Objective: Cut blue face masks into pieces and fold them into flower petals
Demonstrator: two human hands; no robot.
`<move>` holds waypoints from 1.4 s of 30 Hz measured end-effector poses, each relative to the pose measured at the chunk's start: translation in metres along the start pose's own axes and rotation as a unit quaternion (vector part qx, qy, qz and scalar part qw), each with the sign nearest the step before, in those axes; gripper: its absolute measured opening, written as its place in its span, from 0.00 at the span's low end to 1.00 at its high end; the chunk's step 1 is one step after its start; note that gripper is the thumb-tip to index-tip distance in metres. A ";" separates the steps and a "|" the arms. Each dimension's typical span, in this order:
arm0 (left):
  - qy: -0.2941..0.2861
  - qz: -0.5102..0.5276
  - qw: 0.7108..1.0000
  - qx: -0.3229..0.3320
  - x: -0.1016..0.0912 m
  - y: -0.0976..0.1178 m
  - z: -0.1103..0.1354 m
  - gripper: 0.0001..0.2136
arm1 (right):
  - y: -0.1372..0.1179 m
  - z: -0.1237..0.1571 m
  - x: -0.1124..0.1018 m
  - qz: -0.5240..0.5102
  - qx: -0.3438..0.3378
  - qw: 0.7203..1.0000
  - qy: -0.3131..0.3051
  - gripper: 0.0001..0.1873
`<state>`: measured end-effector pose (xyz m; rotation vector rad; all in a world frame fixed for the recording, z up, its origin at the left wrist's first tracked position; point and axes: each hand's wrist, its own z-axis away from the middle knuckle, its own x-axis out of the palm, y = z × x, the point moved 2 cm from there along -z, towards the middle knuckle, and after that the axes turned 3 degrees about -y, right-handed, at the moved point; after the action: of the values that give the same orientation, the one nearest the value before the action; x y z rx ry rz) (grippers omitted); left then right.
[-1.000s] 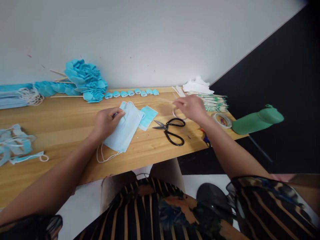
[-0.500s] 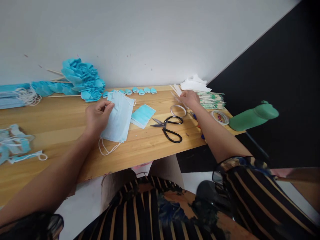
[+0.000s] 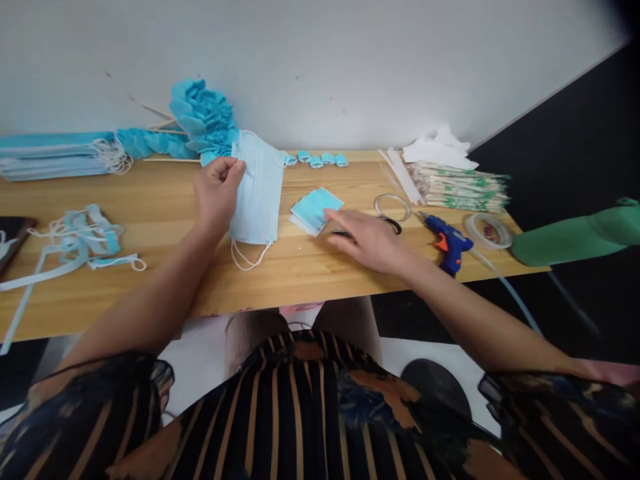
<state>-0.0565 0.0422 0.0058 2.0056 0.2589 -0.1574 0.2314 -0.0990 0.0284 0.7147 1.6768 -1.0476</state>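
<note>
1. One long light-brown wooden worktop [image 3: 165, 200] carries everything described; its left end lies beyond the view.
2. Pale-blue pleated fabric mask [image 3: 260, 193] with white ear loops: held up left of the worktop's middle, its top near the far edge. Whether its lower edge touches the wood cannot be made out. It covers part of what lies behind.
3. Right hand [image 3: 370, 240]: over the worktop right of the middle, palm down, fingertips just beside the squares. Whether it grips anything cannot be told. For good control, the fingers would best settle fully on the handles, clear of the blades.
4. Left hand [image 3: 219, 193]: thumb and forefinger pinched on the mask's upper left edge. A firm pinch, with the sheet taut and the loops hanging free, should serve best.
5. Black-handled scissors [image 3: 395, 225]: beneath the right hand, mostly hidden; one handle curve shows, and a dark strip between finger and thumb may be a blade.
6. Flat turquoise fabric squares [image 3: 316, 203]: loosely stacked near the worktop's centre; their number is unclear.
7. Small folded blue-and-white pieces [image 3: 315, 161]: in a row along the far edge, partly hidden by the mask.
</note>
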 end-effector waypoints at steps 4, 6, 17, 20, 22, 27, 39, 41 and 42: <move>0.028 0.016 0.999 -0.018 -0.001 0.001 -0.002 0.16 | -0.039 0.009 0.036 -0.039 -0.106 0.988 -0.107 0.45; 0.030 0.016 0.999 -0.028 0.001 0.003 -0.001 0.16 | -0.045 0.013 0.045 -0.051 -0.123 0.983 -0.128 0.52; -0.083 -0.011 0.996 -0.019 0.015 0.009 0.011 0.13 | -0.109 0.067 0.053 -0.213 -0.317 0.922 -0.062 0.18; -0.151 -0.013 0.988 -0.002 0.018 0.017 0.019 0.13 | -0.087 0.042 0.019 -0.190 -0.209 0.956 0.076 0.14; -0.193 -0.007 0.981 0.019 0.019 0.023 0.024 0.15 | -0.065 0.019 -0.005 -0.174 -0.078 0.966 0.175 0.16; -0.254 0.004 0.967 0.036 0.021 0.035 0.032 0.18 | -0.023 -0.043 -0.027 -0.187 0.044 0.945 0.266 0.19; -0.313 -0.054 0.940 0.123 0.026 0.030 0.036 0.12 | 0.003 -0.106 0.018 -0.398 0.049 0.915 0.043 0.22; -0.304 -0.093 0.937 0.143 0.027 0.026 0.037 0.10 | 0.006 -0.103 0.030 -0.441 0.073 0.893 0.054 0.21; -0.297 -0.109 0.937 0.147 0.027 0.023 0.037 0.09 | 0.007 -0.102 0.034 -0.458 0.081 0.882 0.071 0.21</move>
<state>-0.0243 0.0025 0.0043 2.1115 0.0661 -0.9743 0.1821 -0.0055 0.0078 0.0397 2.1237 -1.8343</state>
